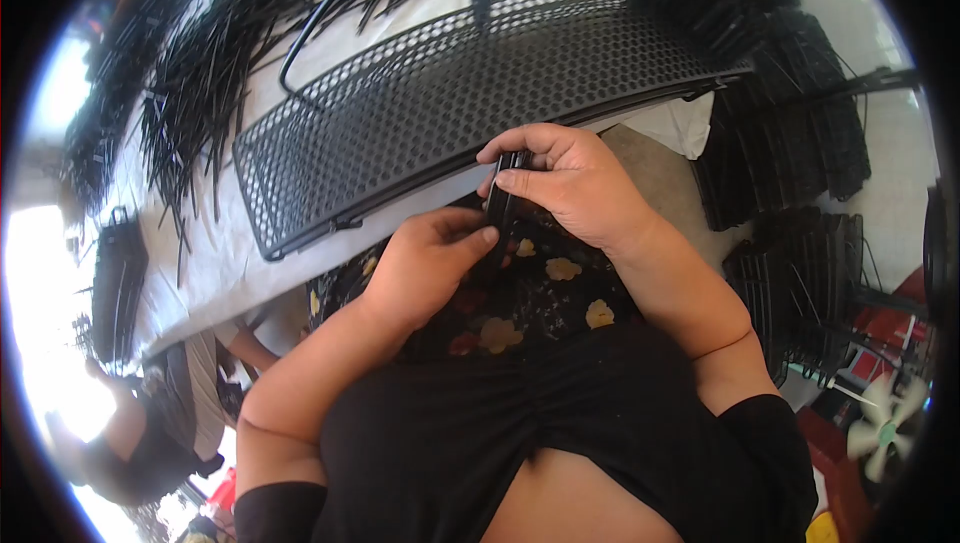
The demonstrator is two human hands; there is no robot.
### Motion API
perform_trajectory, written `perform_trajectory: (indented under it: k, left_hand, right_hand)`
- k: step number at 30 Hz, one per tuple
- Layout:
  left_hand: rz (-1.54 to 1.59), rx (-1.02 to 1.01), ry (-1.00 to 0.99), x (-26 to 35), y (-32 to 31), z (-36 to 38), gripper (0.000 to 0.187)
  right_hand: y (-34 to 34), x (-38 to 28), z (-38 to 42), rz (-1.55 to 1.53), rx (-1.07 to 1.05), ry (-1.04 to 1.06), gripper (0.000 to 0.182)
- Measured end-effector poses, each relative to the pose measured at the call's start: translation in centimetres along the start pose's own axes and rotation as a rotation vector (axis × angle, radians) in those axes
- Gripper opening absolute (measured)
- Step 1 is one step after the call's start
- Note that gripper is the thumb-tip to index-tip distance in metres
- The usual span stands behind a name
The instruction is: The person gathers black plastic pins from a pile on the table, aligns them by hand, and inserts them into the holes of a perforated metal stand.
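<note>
A small dark strip-like piece (500,191) is pinched between both hands, just in front of the mesh rack's near edge. My right hand (575,178) grips its upper end between thumb and fingers. Lower down, my left hand (428,255) closes on the other end with thumb and curled fingers. The exact kind of piece is too small and dark to make out. Beyond the hands lies a long black metal mesh rack (420,108), tilted across the table, with a bent wire (292,63) over its left part.
A heap of thin black rods (210,63) lies at the back left of the white-covered table (200,283). Stacks of black mesh parts (785,133) stand at right. A small fan (885,431) is low right; another person (150,423) is at lower left.
</note>
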State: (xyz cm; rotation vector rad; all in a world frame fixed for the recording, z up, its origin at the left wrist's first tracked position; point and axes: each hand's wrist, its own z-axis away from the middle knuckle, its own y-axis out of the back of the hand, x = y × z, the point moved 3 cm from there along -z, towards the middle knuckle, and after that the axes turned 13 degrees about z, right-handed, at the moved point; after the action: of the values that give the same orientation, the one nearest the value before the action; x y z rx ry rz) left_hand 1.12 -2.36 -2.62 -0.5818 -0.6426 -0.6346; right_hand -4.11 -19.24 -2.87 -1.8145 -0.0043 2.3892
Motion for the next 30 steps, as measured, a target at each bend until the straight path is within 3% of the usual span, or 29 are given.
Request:
perform_trajectory:
  k: [3, 4, 6, 7, 9, 10, 13, 29, 30]
  left_hand:
    - [0.052, 0.040, -0.120, 1.0, 0.1, 1.1, 0.025]
    - [-0.020, 0.005, -0.276, 1.5, 0.7, 1.4, 0.025]
    - [-0.215, 0.200, -0.707, 3.0, 0.9, 3.0, 0.021]
    - [-0.545, 0.266, -0.989, 3.5, 1.6, 3.2, 0.025]
    - [-0.949, 0.349, -1.282, 5.2, 1.3, 3.5, 0.030]
    - [-1.164, 0.356, -1.233, 5.4, 1.3, 3.2, 0.045]
    - [-1.326, 0.415, -0.946, 4.5, 1.8, 1.5, 0.051]
    - [-1.392, 0.460, -0.977, 4.1, 1.7, 1.0, 0.049]
    - [-1.391, 0.460, -0.977, 4.1, 1.7, 1.0, 0.049]
  right_hand:
    - [3.3, -3.0, 0.7, -0.002, 0.229, 0.176, 0.018]
    - [5.7, -3.6, 0.8, -0.071, 0.350, 0.342, 0.018]
    - [10.8, -5.3, 1.2, -0.076, 0.687, 0.657, 0.015]
    - [13.5, -6.0, 1.8, 0.055, 0.895, 0.730, 0.017]
    - [17.0, -6.5, 2.3, 0.261, 1.109, 0.875, 0.019]
    - [18.2, -6.5, 2.3, 0.285, 1.157, 0.887, 0.019]
    - [19.0, -6.4, 3.0, 0.454, 1.255, 0.872, 0.019]
    - [19.8, -5.9, 1.7, 0.390, 1.190, 0.746, 0.018]
    - [20.0, -5.9, 1.6, 0.489, 1.196, 0.745, 0.018]
